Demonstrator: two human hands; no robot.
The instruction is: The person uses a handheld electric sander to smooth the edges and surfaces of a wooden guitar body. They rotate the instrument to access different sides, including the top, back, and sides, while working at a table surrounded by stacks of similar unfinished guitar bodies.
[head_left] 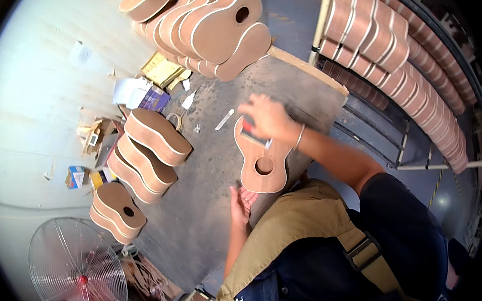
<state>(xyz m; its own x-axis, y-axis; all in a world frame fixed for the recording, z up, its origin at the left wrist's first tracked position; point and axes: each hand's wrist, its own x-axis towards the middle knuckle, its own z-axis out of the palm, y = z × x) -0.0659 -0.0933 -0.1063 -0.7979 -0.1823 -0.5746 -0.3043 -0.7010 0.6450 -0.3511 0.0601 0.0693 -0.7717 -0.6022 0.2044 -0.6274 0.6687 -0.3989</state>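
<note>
A small ukulele body (260, 149) of light brown wood with pale edge binding and a round sound hole lies face up on the dark workbench (208, 164). My right hand (268, 118), smeared by motion, is closed over a red and grey block (249, 128) that looks like a sanding block. It rests on the top of the body, beyond the sound hole. At the body's near end, my left hand (243, 204) is turned palm up, its fingers against the edge and partly beneath it. What those fingers grip underneath is hidden.
More ukulele bodies (156, 137) lie in piles on the left, with a big stack (216, 32) at the far end. A pale strip (225, 120) and tape roll (175, 121) lie nearby. A rack of bodies (372, 35) stands right, a fan (82, 276) lower left.
</note>
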